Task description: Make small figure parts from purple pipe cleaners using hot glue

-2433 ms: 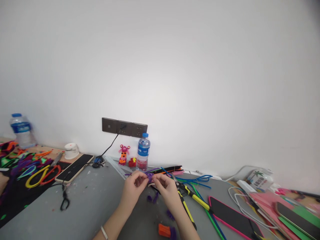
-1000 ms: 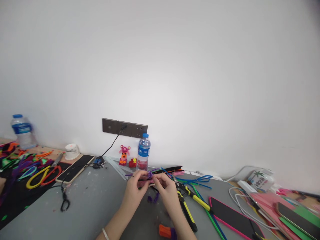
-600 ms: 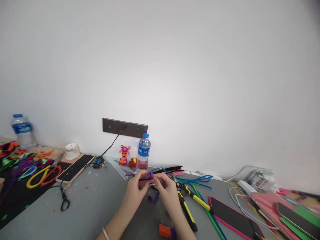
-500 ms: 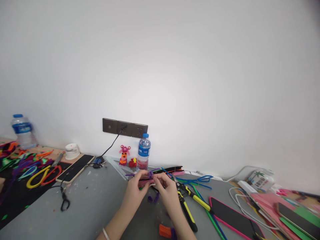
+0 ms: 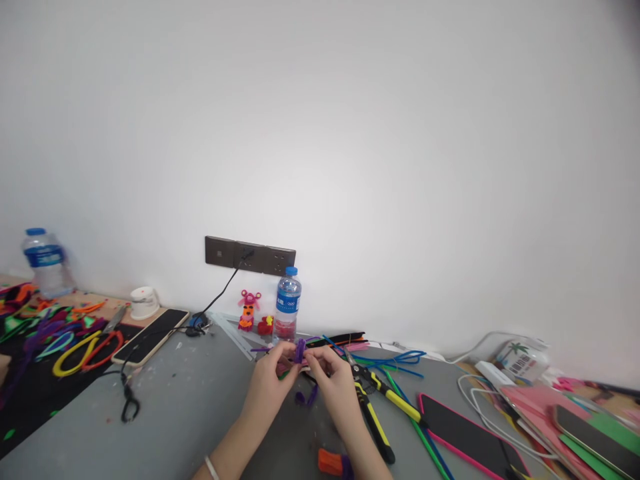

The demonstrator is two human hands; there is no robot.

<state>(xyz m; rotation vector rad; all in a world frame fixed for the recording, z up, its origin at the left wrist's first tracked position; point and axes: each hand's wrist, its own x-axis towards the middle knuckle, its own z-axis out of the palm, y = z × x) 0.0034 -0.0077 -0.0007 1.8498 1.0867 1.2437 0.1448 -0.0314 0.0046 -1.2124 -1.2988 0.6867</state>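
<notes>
Between my fingertips is a small purple fuzzy piece of pipe cleaner, bent into a compact shape. My left hand pinches it from the left and my right hand from the right. Just below them on the grey table lies a purple curl. An orange and purple fuzzy piece rests near my right forearm. To the right of my right hand are yellow-and-black pliers. Blue pipe cleaners lie behind them.
A water bottle stands behind my hands, beside a pink and orange figure and a set square. Phones lie at left and right. Scissors and colourful scraps are at far left; papers at right.
The purple pipe cleaner piece has turned between my fingers and now stands more upright. Both hands have stayed in nearly the same place.
</notes>
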